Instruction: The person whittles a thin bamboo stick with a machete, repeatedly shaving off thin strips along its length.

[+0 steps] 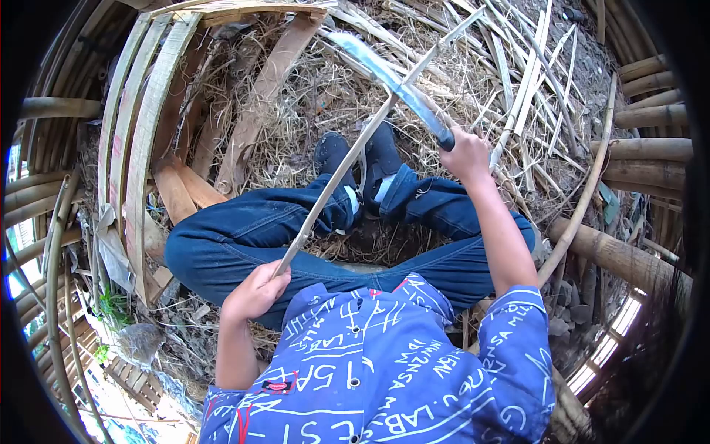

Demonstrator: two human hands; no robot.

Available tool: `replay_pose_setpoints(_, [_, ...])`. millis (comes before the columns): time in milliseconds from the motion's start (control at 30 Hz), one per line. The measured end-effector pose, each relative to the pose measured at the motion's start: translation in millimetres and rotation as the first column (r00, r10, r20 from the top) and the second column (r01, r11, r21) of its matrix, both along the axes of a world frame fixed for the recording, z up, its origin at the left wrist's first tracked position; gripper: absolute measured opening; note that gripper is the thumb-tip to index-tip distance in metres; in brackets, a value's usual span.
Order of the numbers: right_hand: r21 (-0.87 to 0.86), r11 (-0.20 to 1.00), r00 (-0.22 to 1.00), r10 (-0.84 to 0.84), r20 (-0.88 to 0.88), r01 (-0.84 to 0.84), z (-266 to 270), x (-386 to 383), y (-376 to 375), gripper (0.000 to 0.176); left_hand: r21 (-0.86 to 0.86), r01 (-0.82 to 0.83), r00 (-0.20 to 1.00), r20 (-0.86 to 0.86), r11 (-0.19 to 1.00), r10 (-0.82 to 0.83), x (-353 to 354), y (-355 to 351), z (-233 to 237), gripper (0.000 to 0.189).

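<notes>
A long, thin bamboo strip runs slantwise from my lap up toward the top right. My left hand is closed around its lower end. In my right hand is the dark handle of a machete, whose curved, shiny blade points up and left. The blade crosses the strip near its middle and appears to touch it. Both hands are in front of my crossed legs, the left one lower and nearer my body.
Curly shavings cover the ground around my boots. Several split bamboo strips lie at the upper right. A slatted wooden crate stands on the left. Bamboo poles enclose the space on both sides.
</notes>
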State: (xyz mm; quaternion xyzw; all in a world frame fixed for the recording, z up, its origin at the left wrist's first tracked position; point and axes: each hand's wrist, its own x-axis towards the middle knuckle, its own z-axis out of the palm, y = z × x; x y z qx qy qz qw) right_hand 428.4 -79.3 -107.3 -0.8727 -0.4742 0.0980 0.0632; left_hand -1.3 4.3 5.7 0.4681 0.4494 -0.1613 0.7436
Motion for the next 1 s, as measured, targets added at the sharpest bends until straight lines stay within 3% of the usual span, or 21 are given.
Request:
replay_pose_setpoints(100, [-0.067,0.996,0.997,-0.054,0.062,0.058,-6.3,15.7,1.3,0.024,0.019,0.01,0.999,-0.044,1.0,-0.009,2.5,-0.6,4.3,0.012])
replay_pose_setpoints(167, [-0.079,0.976,0.979,-0.203,0.007,0.203,-6.2,28.2,6.7,0.023,0.048,0.037,0.999,-0.033,0.998,-0.036,2.5,-1.8,0.5,0.012])
replay_pose_setpoints(233, [-0.061,0.979,0.98,-0.192,0.052,0.195,-9.7,35.3,12.0,0.022,0.085,0.045,0.999,-0.015,0.995,-0.044,1.0,-2.2,0.5,0.012])
replay_pose_setpoints(300, [-0.074,0.988,0.987,-0.131,0.093,0.138,-3.7,32.4,13.4,0.022,-0.04,-0.019,0.999,-0.048,0.999,0.017,-3.1,2.0,2.9,0.013])
replay_pose_setpoints(433, [-0.115,0.993,0.992,0.005,0.122,0.009,12.4,45.3,10.8,0.022,0.017,0.036,0.999,-0.037,0.999,-0.035,-3.4,-0.9,5.4,0.013])
replay_pose_setpoints(467, [-0.115,0.982,0.975,-0.124,0.186,0.147,-5.6,59.9,11.7,0.023,-0.002,0.018,0.999,-0.036,1.0,-0.018,-4.4,-1.1,5.5,0.013])
replay_pose_setpoints(500, [-0.099,0.95,0.952,-0.283,0.121,0.295,-6.7,70.9,15.7,0.024,-0.017,0.0,1.0,-0.028,1.0,0.0,-3.5,-0.7,4.6,0.012])
replay_pose_setpoints(567, [-0.113,0.938,0.944,-0.326,0.042,0.329,-4.5,85.8,14.2,0.025,0.046,0.039,0.999,0.012,0.998,-0.039,-4.5,-5.4,-0.4,0.01])
replay_pose_setpoints(633, [-0.106,0.947,0.952,-0.296,0.084,0.303,0.1,81.2,18.0,0.026,0.118,0.075,0.996,0.048,0.99,-0.082,-4.1,-1.9,0.4,0.007])
replay_pose_setpoints(700, [-0.119,0.954,0.957,-0.262,0.124,0.276,2.5,76.7,16.6,0.026,-0.014,-0.005,1.0,-0.029,1.0,0.005,-5.2,0.8,4.8,0.012])
replay_pose_setpoints(867, [-0.005,0.922,0.921,-0.386,-0.058,0.386,-6.3,59.4,-11.9,0.029,0.014,0.011,1.0,-0.017,1.0,-0.01,-5.3,-0.7,3.0,0.012])
replay_pose_setpoints(933, [0.067,0.886,0.875,-0.436,-0.212,0.458,-23.9,51.6,-28.1,0.029,0.116,0.117,0.993,0.001,0.986,-0.118,-4.3,-0.1,1.5,0.015])
replay_pose_setpoints(967, [0.166,0.898,0.89,-0.349,-0.294,0.407,-36.2,47.7,-40.6,0.022,0.119,0.111,0.994,-0.003,0.987,-0.112,-2.9,-0.5,1.2,0.015])
replay_pose_setpoints(1000, [0.079,0.831,0.713,-0.419,-0.562,0.551,-37.1,38.4,-46.0,0.016,0.181,0.148,0.988,0.005,0.972,-0.152,-0.7,-1.7,1.2,0.016])
